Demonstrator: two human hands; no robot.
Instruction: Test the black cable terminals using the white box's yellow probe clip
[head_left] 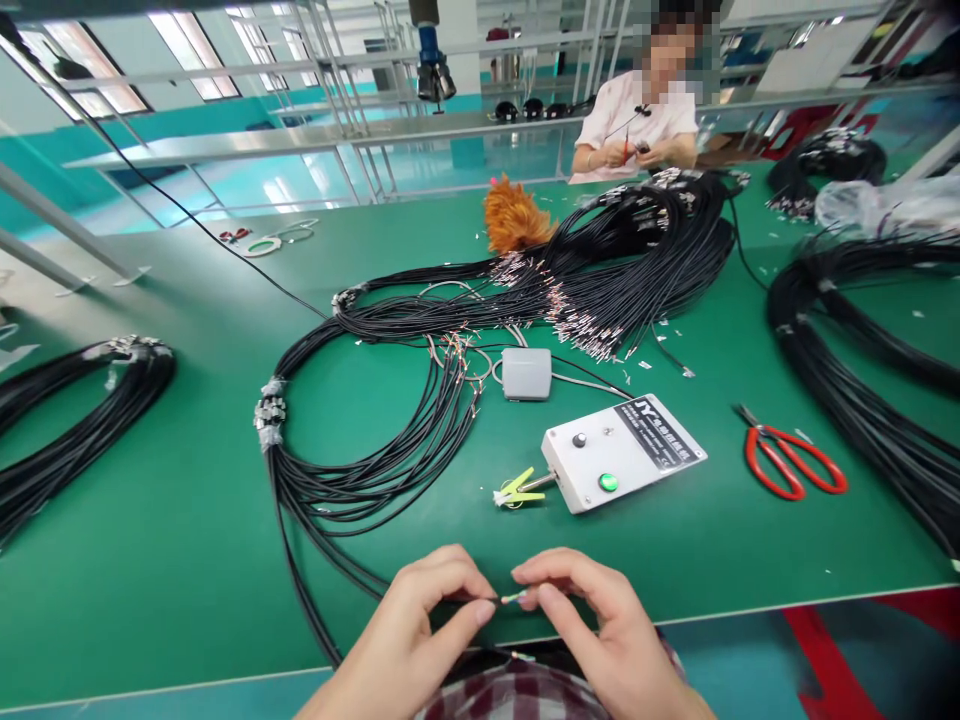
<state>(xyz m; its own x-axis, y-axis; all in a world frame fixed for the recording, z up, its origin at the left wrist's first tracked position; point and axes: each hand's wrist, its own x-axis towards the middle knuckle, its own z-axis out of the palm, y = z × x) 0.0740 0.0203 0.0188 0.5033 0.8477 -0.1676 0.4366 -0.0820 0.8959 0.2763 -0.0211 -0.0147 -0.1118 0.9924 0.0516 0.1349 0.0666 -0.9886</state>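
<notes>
Near the table's front edge, my left hand [431,625] pinches a black cable close to its stripped end. Thin coloured wires [514,597] stick out of that end towards the right, and the thumb and fingers of my right hand [592,620] are closed on their tips. Another cable end [523,657] with bare wires lies just below, against the checked clothing. A looped bundle of black cables [375,480] spreads to the left and behind my hands. Beyond them is a white box [622,455] with a lit green button and a yellow-green clip [519,488] at its left end.
Red-handled scissors [795,460] lie at the right on the green table [187,560]. A grey block [526,374] sits mid-table. More cable coils [97,400] are at the left, back and right. Across the table sits a person [637,125], near an orange fluffy thing [516,215].
</notes>
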